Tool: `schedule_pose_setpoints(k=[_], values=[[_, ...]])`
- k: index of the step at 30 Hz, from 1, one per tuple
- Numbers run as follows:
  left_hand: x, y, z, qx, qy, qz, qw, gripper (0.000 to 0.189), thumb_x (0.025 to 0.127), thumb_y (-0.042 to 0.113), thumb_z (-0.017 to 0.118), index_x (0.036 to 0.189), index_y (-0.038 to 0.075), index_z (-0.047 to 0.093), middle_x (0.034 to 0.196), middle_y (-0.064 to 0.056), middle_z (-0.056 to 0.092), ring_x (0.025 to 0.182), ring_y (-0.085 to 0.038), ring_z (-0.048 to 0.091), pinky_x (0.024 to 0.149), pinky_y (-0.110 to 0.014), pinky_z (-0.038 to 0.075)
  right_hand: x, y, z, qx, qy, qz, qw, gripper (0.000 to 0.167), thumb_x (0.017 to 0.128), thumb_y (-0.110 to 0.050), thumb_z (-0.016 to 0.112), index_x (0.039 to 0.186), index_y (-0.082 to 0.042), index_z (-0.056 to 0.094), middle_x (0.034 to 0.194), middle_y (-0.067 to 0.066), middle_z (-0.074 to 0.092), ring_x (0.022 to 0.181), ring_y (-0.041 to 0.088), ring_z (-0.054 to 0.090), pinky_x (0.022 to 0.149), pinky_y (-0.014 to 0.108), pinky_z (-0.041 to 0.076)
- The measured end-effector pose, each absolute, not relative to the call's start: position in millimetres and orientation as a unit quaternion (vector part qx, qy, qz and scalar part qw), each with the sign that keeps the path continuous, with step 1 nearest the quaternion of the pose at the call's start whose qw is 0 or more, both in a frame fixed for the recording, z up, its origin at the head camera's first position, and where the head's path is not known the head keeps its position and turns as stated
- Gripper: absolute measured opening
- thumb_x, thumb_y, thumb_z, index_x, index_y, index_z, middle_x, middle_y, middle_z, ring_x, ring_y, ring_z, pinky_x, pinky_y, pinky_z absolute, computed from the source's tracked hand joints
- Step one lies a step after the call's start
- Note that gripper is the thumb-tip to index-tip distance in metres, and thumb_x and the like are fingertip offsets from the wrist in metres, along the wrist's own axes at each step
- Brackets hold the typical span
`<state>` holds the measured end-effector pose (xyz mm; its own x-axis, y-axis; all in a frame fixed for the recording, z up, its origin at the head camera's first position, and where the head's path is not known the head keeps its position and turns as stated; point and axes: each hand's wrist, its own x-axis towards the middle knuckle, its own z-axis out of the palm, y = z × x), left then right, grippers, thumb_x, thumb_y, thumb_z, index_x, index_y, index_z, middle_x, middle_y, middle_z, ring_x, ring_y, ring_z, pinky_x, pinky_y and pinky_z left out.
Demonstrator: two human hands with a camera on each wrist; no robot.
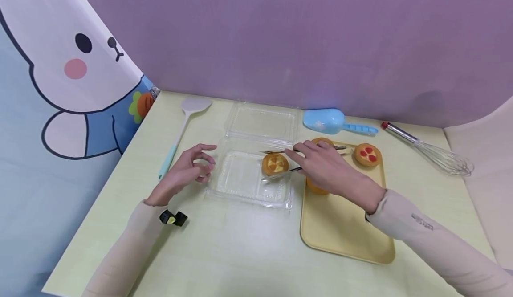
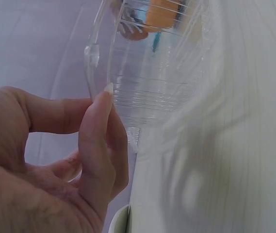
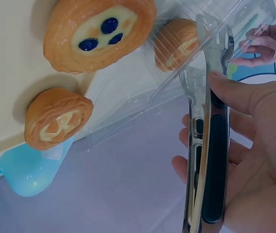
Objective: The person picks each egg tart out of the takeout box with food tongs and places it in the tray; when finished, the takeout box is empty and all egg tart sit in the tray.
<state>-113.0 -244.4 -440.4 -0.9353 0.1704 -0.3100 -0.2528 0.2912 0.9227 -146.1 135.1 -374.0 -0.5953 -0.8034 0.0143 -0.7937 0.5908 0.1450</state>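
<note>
My right hand [image 1: 326,168] grips a pair of metal tongs [image 3: 216,165] with dark handle inserts. The tong arms stand spread on either side of a round egg tart [image 1: 275,164] with pale filling and orange pieces. This tart sits at the right side of the base of an opened clear plastic container [image 1: 236,176], whose lid [image 1: 260,125] lies folded back. Beside the container's left edge, my left hand [image 1: 190,170] hovers with loosely bent fingers and holds nothing. In the left wrist view its fingertips overlap the clear rim.
A beige tray [image 1: 344,230] at right carries more tarts, including a red-topped tart [image 1: 367,155] and a blueberry tart [image 3: 101,36]. Behind are a blue scoop [image 1: 324,121] and a whisk [image 1: 433,152]. A spatula [image 1: 180,132] lies at left; a purple backdrop [image 1: 288,43] rises behind.
</note>
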Motion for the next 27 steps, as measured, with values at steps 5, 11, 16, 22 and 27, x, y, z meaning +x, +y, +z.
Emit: schedule_pose_setpoints(k=[5,11,16,22,27], values=[[-112.9,-244.1,-440.0,-0.026,0.782,0.597,0.179,0.07,0.094,-0.01,0.056,0.159,0.007,0.038,0.12,-0.024,0.056,0.072,-0.015,0.063,0.06,-0.024,0.055,-145.4,135.6,-373.1,0.443,-0.893,-0.067,0.045,0.062,0.091,-0.027,0.082,0.147,-0.013,0.06,0.132,0.012,0.069,0.118,0.03,0.066,0.097,0.048,0.054],[-113.1,-244.1,-439.2,-0.023,0.783,0.596,0.179,0.069,0.094,-0.008,0.056,0.158,0.007,0.038,0.12,-0.025,0.056,0.073,-0.016,0.063,0.061,-0.024,0.056,-142.9,138.6,-372.2,0.429,-0.899,-0.074,0.044,0.062,0.091,-0.029,0.082,0.146,-0.011,0.06,0.129,0.013,0.069,0.117,0.031,0.065,0.098,0.049,0.054],[-113.5,-244.8,-439.6,-0.023,0.785,0.594,0.177,0.068,0.095,-0.007,0.057,0.158,0.007,0.038,0.12,-0.024,0.056,0.074,-0.017,0.064,0.062,-0.026,0.057,-141.2,139.7,-370.4,0.424,-0.903,-0.062,0.036,0.061,0.09,-0.024,0.082,0.145,-0.009,0.06,0.127,0.014,0.068,0.117,0.033,0.065,0.1,0.052,0.053],[-113.3,-244.8,-441.1,-0.021,0.779,0.601,0.178,0.068,0.094,-0.008,0.057,0.158,0.007,0.038,0.118,-0.022,0.056,0.071,-0.015,0.062,0.061,-0.025,0.056,-141.5,136.0,-368.8,0.433,-0.898,-0.063,0.045,0.058,0.089,-0.022,0.083,0.143,-0.009,0.063,0.123,0.012,0.069,0.115,0.032,0.065,0.098,0.05,0.053],[-112.8,-244.7,-440.7,-0.02,0.777,0.604,0.178,0.069,0.094,-0.009,0.057,0.158,0.006,0.038,0.117,-0.022,0.056,0.07,-0.014,0.061,0.06,-0.025,0.054,-141.3,131.6,-374.5,0.439,-0.896,-0.048,0.051,0.056,0.092,-0.024,0.081,0.143,-0.011,0.063,0.124,0.011,0.069,0.114,0.029,0.066,0.087,0.046,0.055]])
